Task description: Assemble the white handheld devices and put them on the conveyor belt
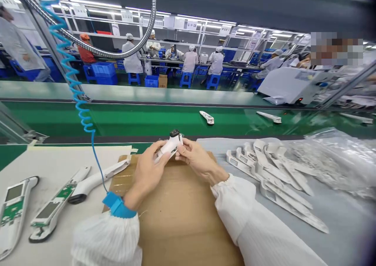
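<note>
Both my hands hold one white handheld device body (pixel 171 145) with a black tip, raised over a sheet of brown cardboard (pixel 179 215). My left hand (pixel 148 168) grips its lower end, fingers wrapped round it. My right hand (pixel 195 158) pinches the upper end near the black tip. A blue wrist strap (pixel 118 205) with a coiled blue cord (pixel 72 76) sits on my left wrist.
Three opened devices showing green circuit boards (pixel 49 211) lie at the left. A row of white shell halves (pixel 273 180) lies at the right, beside clear plastic bags (pixel 335 156). Finished units (pixel 207 117) ride the green conveyor (pixel 141 119). Other workers sit beyond.
</note>
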### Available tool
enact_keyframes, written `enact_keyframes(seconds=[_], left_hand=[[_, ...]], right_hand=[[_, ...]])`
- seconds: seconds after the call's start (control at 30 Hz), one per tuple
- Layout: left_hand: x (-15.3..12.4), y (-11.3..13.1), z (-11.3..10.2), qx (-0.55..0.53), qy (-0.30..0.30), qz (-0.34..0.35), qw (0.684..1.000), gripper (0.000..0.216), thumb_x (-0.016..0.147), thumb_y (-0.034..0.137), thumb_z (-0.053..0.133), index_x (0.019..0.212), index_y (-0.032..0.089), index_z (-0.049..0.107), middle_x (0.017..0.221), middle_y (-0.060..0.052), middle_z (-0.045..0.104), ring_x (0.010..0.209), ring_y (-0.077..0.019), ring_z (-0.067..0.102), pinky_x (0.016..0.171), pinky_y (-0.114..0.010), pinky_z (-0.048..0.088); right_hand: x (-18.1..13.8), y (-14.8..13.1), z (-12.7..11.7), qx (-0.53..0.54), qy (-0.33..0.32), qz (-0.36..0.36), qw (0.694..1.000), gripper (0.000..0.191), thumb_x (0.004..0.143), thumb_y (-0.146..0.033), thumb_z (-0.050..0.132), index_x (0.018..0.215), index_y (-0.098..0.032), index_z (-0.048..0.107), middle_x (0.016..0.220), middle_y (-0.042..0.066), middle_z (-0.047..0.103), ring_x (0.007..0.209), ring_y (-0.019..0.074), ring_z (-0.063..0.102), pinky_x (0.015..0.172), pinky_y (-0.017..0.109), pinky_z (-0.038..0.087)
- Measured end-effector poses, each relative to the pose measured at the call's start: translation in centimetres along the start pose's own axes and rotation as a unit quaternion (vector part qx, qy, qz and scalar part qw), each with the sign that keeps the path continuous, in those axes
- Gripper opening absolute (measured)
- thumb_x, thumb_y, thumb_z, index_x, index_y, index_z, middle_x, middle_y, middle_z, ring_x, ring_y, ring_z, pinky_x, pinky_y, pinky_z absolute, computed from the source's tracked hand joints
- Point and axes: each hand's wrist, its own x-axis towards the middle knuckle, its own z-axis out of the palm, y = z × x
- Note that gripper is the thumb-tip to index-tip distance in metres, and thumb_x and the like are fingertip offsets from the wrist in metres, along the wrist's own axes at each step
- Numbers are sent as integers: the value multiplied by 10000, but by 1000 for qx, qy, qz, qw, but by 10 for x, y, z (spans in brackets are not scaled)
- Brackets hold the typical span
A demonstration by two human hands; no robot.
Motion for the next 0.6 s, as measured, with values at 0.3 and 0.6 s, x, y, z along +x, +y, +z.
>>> enact_keyframes(seconds=[0.3,0.6], left_hand=[[-7,6,15,20,-23,32,999,327,954,359,537,1261,262,594,1287,-22,633,1156,-199,599,994,-314,459],[-22,36,33,396,-236,27,887,484,984,482,414,1345,174,509,1039,-166,709,860,-362,693,708,-408,493]], right_hand=[[-10,9,5,43,89,-92,991,370,773,-444,779,1054,-219,693,1093,48,693,1068,205,595,967,337,453],[-15,-2,15,395,213,133,883,469,976,-437,344,589,-208,476,400,-52,304,443,128,437,486,252,389]])
